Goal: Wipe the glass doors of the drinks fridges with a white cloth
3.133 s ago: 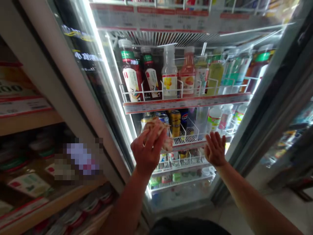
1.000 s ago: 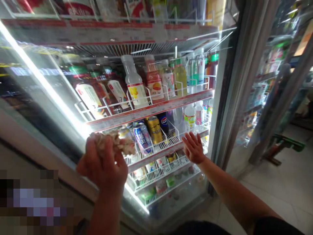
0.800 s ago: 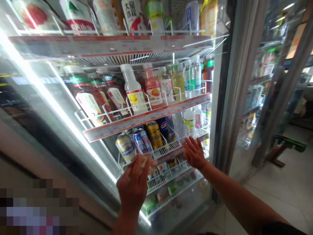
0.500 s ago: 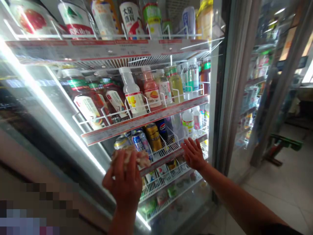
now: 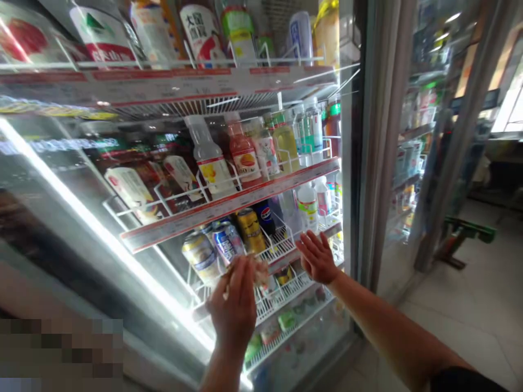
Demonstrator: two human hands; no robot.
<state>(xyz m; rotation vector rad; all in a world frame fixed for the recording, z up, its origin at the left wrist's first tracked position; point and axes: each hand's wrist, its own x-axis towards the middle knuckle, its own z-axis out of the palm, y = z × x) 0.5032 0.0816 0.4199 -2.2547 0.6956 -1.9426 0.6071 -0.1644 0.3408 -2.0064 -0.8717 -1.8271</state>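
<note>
My left hand [image 5: 233, 305] is closed on a crumpled, pale pinkish-beige cloth [image 5: 260, 269], pressed to the glass door [image 5: 304, 354] of a lit drinks fridge. To the right, my right hand [image 5: 316, 257] rests with its fingers stretched out, seemingly flat against the same glass. Behind the glass, near the left hand, stand a blue-and-silver can [image 5: 227, 242] and a gold can [image 5: 250, 231]. A dark blue Pepsi bottle [image 5: 265, 216] is farther right, above the gap between my hands.
Price-labelled shelves [image 5: 229, 204] hold several bottles inside the fridge. A bright light strip [image 5: 102, 234] runs down the left side. Right of the metal door frame [image 5: 376, 163] is another glass-fronted section. A green-topped stand [image 5: 469, 231] is on the tiled floor [image 5: 461, 310].
My left hand has moved right with the cloth, closer to my right hand, uncovering a can at the left. My right hand stays about where it was; the view has shifted slightly.
</note>
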